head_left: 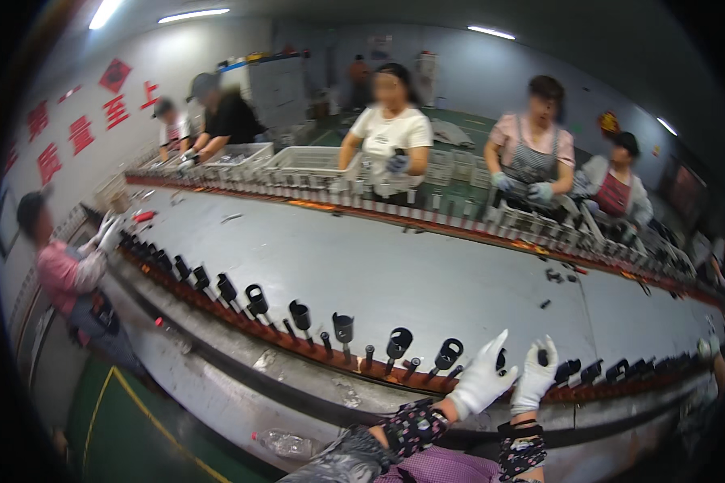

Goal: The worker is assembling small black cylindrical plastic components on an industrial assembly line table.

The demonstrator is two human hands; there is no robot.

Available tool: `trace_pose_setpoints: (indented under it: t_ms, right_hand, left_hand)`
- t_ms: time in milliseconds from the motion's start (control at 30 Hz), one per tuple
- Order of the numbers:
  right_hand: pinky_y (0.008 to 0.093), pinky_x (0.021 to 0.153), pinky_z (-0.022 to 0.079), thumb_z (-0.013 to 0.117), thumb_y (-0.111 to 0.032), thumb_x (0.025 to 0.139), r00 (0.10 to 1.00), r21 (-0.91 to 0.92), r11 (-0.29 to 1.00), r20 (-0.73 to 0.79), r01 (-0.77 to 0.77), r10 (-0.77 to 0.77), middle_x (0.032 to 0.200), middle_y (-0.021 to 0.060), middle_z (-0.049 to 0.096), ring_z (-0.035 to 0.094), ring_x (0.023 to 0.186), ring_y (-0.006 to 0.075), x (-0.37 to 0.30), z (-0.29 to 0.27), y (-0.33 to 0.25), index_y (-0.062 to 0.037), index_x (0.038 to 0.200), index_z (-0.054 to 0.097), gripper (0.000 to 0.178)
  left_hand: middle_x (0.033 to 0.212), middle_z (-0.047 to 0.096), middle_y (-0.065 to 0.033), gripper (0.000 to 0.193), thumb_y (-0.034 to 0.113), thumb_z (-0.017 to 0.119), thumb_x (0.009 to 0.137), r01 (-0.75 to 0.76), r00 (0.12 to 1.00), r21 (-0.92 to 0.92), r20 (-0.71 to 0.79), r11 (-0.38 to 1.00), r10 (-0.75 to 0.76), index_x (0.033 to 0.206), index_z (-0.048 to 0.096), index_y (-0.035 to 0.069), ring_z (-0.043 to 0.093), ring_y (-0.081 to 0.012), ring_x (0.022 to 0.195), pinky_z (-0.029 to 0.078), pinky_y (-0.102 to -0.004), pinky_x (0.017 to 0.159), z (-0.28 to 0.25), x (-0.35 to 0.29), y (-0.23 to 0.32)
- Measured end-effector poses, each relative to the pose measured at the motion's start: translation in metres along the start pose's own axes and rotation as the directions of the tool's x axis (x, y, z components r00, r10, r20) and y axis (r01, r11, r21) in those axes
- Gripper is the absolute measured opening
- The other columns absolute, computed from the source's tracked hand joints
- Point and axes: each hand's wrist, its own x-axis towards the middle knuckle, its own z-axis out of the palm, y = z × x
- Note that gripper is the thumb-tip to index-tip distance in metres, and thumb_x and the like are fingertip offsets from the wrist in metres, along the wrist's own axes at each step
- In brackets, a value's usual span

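Note:
Both my hands wear white gloves and are raised over the near rail [354, 372] of the long grey table. My left hand [482, 381] holds a small dark part [501, 359] between its thumb and fingers. Close beside it, my right hand [533, 381] grips another small black part [543, 357] in its fingers. The exact kind of both parts is too small to make out. Left of my hands, a black open-ended cup-shaped part [449, 353] sits on a peg of the rail. A similar black cup [399, 343] stands further left.
Black cups and short black pegs [325, 344] line the rail on both sides. Across the table [314, 241], several co-workers stand behind a second rail with pale parts and white crates [310, 158]. Another person [68, 270] works at the left end. A plastic bottle [286, 443] lies on the near ledge.

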Motion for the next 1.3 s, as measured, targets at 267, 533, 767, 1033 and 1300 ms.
trace_pose_setpoints:
  t_ms: [267,533,767,1033,1300]
  right_hand:
    - [0.0318,0.104,0.047,0.07,-0.001,0.095,0.993,-0.1,0.989,0.04,0.113,-0.109,0.13,0.0099,0.063,0.059,0.117,0.0178,-0.041,0.054,0.005,-0.0005,0.139,0.051,0.047]
    - [0.0358,0.111,0.044,0.056,0.0,0.102,0.947,-0.016,0.972,0.223,-0.235,0.233,0.14,0.0144,0.057,0.056,0.126,0.0216,-0.122,0.013,0.015,0.004,0.146,0.046,0.046]
    - [0.0393,0.115,0.039,0.056,-0.005,0.102,0.993,-0.05,0.997,-0.093,0.067,-0.071,0.148,0.0193,0.048,0.05,0.133,0.0264,-0.073,-0.013,-0.031,0.0033,0.15,0.041,0.051]
    - [0.0321,0.097,0.051,0.075,-0.002,0.089,0.959,-0.346,0.895,0.138,0.28,-0.247,0.121,0.0107,0.064,0.061,0.107,0.0178,-0.033,0.055,-0.031,0.0009,0.131,0.061,0.045]
    - [0.0311,0.096,0.053,0.071,-0.011,0.094,0.971,-0.231,0.971,0.211,-0.059,0.109,0.114,0.0132,0.074,0.07,0.108,0.0193,-0.094,0.025,0.039,-0.0023,0.136,0.06,0.044]
  left_hand:
    - [0.109,0.071,-0.0146,0.074,0.025,0.076,0.091,0.203,0.969,-0.284,-0.082,0.937,-0.234,0.153,0.042,0.005,0.069,-0.0178,0.095,0.055,-0.0315,0.086,-0.026,0.001,-0.052]
    - [0.141,0.055,-0.028,0.068,0.022,0.072,0.09,0.146,0.986,0.031,-0.081,0.989,-0.143,0.146,0.045,-0.007,0.053,-0.0384,0.134,0.041,-0.0436,0.114,-0.019,-0.116,-0.09]
    - [0.148,0.045,-0.0297,0.072,0.021,0.072,0.089,-0.114,0.993,0.033,0.009,0.993,0.114,0.149,0.041,-0.003,0.046,-0.0443,0.137,0.038,-0.0456,0.116,-0.027,-0.071,-0.022]
    - [0.113,0.066,-0.0135,0.072,0.013,0.072,0.091,0.058,0.998,-0.313,-0.018,0.948,-0.067,0.153,0.037,0.003,0.065,-0.0201,0.1,0.053,-0.0332,0.091,-0.003,0.018,-0.056]
    - [0.131,0.059,-0.0131,0.061,0.009,0.07,0.094,0.308,0.898,-0.318,-0.214,0.897,-0.384,0.147,0.043,0.001,0.057,-0.0197,0.116,0.047,-0.0363,0.105,0.003,-0.031,-0.089]
